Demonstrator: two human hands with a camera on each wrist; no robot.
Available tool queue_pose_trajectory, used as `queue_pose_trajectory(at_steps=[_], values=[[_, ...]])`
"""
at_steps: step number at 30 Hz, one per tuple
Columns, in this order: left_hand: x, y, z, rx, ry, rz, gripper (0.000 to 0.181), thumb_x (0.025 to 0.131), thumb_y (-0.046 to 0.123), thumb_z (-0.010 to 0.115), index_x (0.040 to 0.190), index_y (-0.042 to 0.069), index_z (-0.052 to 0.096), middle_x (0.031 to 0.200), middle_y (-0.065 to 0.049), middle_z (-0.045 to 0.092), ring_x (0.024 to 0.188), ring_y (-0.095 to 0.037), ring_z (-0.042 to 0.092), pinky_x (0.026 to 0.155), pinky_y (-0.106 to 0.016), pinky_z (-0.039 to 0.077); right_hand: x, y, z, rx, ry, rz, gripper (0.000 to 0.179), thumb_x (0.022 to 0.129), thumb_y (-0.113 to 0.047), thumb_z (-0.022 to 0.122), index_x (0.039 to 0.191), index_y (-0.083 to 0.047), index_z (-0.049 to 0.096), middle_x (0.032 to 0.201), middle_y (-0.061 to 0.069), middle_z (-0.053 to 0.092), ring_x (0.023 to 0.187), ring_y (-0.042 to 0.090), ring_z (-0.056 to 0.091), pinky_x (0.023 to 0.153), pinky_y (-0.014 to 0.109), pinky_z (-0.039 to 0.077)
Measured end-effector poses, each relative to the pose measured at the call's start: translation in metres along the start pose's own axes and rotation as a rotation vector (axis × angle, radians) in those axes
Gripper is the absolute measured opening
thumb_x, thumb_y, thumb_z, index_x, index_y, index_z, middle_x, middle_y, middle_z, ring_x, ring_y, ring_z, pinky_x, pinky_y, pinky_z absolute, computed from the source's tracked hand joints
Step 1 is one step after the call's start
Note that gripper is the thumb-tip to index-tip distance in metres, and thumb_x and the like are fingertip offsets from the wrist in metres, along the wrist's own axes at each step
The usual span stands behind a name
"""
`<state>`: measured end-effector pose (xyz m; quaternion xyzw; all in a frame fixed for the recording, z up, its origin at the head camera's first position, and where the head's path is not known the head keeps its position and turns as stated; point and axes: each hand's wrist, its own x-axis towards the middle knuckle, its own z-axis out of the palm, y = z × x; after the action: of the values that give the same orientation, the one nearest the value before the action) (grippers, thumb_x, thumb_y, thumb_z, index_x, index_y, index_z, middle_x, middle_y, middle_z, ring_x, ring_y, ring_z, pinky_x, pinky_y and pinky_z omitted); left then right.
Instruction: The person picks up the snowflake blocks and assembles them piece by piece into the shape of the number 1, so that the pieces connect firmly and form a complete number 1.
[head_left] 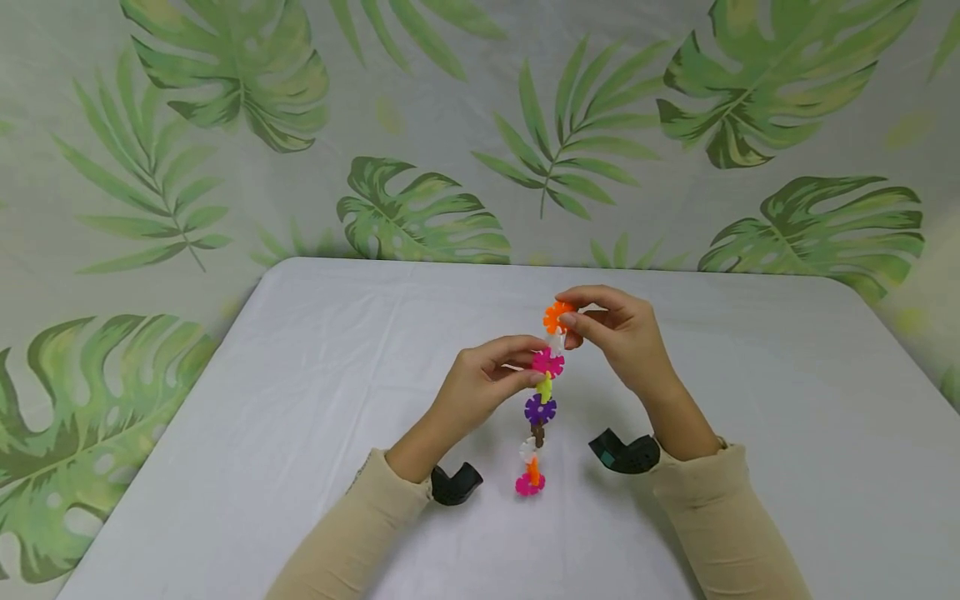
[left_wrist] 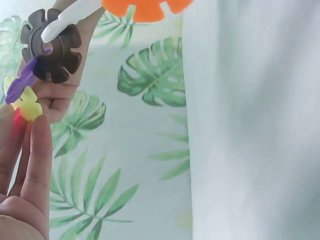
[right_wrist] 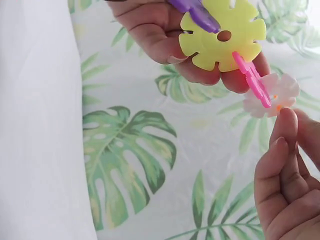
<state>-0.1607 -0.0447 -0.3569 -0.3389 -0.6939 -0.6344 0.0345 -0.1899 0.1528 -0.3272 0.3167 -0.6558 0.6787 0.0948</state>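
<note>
Notched, flower-shaped plastic discs, joined by their slots, hang as a chain above the table. My right hand (head_left: 618, 329) pinches the orange disc (head_left: 556, 316) at the top. Below it, my left hand (head_left: 487, 375) pinches the chain at the pink disc (head_left: 549, 363), close to the yellow disc (right_wrist: 200, 47). A white disc (right_wrist: 287, 90) joins the orange and pink ones. Further down come a purple disc (head_left: 540, 409), a brown disc (left_wrist: 62, 45), another white disc (head_left: 528, 451), an orange disc (left_wrist: 145, 9) and a pink disc (head_left: 530, 485) at the bottom.
A white cloth covers the table (head_left: 315, 375). Behind it hangs a leaf-patterned backdrop (head_left: 420, 125). Black wrist-worn devices (head_left: 626, 452) stick out from beneath both beige sleeves (head_left: 712, 500).
</note>
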Motion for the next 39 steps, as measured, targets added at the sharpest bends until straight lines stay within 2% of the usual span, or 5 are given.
queue_pose_trajectory(at_steps=[6, 14, 20, 30, 39], values=[[-0.001, 0.01, 0.008, -0.162, 0.007, -0.12, 0.032, 0.08, -0.008, 0.061, 0.112, -0.009, 0.055, 0.095, -0.019, 0.061, 0.079, -0.021, 0.064, 0.074, -0.034, 0.051, 0.0, 0.003, -0.009, 0.012, -0.083, 0.046, 0.019, 0.082, 0.01, 0.058, 0.101, 0.01, 0.059, 0.09, 0.014, 0.057, 0.058, 0.024, 0.059, 0.062, 0.03, 0.052], [-0.003, 0.001, 0.012, -0.205, 0.013, -0.203, 0.03, 0.081, -0.009, 0.06, 0.111, -0.01, 0.054, 0.096, -0.022, 0.058, 0.083, -0.026, 0.062, 0.075, -0.035, 0.051, 0.0, 0.015, -0.024, -0.006, -0.248, 0.194, 0.027, 0.083, 0.006, 0.059, 0.111, 0.007, 0.056, 0.1, 0.011, 0.06, 0.077, 0.021, 0.063, 0.076, 0.033, 0.05], [-0.004, -0.008, 0.01, -0.126, -0.016, -0.24, 0.033, 0.081, -0.005, 0.062, 0.113, -0.007, 0.055, 0.101, -0.02, 0.058, 0.088, -0.025, 0.06, 0.077, -0.031, 0.05, -0.001, 0.028, -0.029, -0.013, -0.3, 0.251, 0.03, 0.084, 0.004, 0.06, 0.113, 0.009, 0.054, 0.101, 0.014, 0.06, 0.081, 0.023, 0.061, 0.078, 0.034, 0.049], [-0.006, -0.027, 0.012, 0.022, -0.02, -0.286, 0.029, 0.083, -0.002, 0.061, 0.112, -0.005, 0.057, 0.093, -0.017, 0.061, 0.081, -0.025, 0.059, 0.071, -0.024, 0.049, -0.005, 0.054, -0.033, -0.074, -0.265, 0.372, 0.031, 0.084, 0.0, 0.061, 0.113, 0.008, 0.055, 0.099, 0.016, 0.062, 0.08, 0.024, 0.062, 0.08, 0.034, 0.049], [-0.01, -0.065, 0.013, 0.129, -0.039, -0.372, 0.029, 0.083, 0.009, 0.065, 0.112, 0.009, 0.061, 0.087, -0.004, 0.064, 0.073, -0.014, 0.058, 0.06, -0.02, 0.045, -0.012, 0.078, -0.033, -0.108, -0.245, 0.44, 0.03, 0.084, 0.001, 0.061, 0.112, 0.008, 0.057, 0.092, 0.016, 0.061, 0.078, 0.023, 0.063, 0.075, 0.032, 0.05]])
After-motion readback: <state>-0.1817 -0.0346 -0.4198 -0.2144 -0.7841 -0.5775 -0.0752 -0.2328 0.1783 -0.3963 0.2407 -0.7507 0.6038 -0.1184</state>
